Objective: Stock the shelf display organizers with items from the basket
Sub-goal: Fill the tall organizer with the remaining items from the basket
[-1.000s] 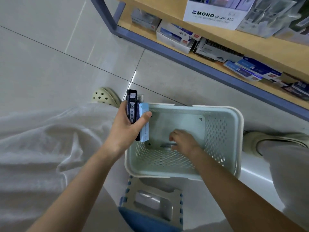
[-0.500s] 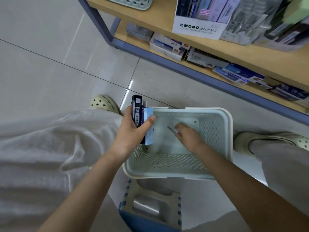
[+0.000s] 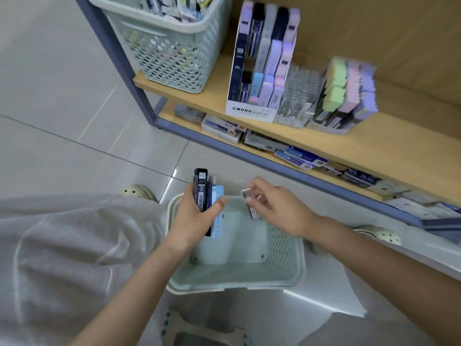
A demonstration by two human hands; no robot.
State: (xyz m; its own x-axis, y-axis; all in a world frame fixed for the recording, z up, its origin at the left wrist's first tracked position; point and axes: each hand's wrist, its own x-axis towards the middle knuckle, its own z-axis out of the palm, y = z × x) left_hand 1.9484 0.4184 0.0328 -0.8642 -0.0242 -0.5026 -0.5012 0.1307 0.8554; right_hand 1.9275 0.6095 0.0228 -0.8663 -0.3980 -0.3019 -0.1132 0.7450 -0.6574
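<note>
Slim cases stood bunched upright in a person's left hand, the fingers curled round the bundle and the thumb pressed across a light-blue one beside a black, barcoded one. The hand hovered over the left rim of a pale green basket that sat on the tiled floor between the person's legs. The right hand, raised above the basket's far edge, pinched a small grey case between thumb and fingertips, the other fingers loosely bent. On the wooden shelf beyond, a white MONO display organizer held rows of dark, grey, blue and lilac cases. A clear organizer stood just beside it on the right, then a blurred organizer filled with green, pink and purple packs. A second basket, heaped with stationery, occupied the shelf's left end. Flat boxes lay along the bottom shelf. Cream clogs showed at either side, and a step stool sat near the lower edge.
</note>
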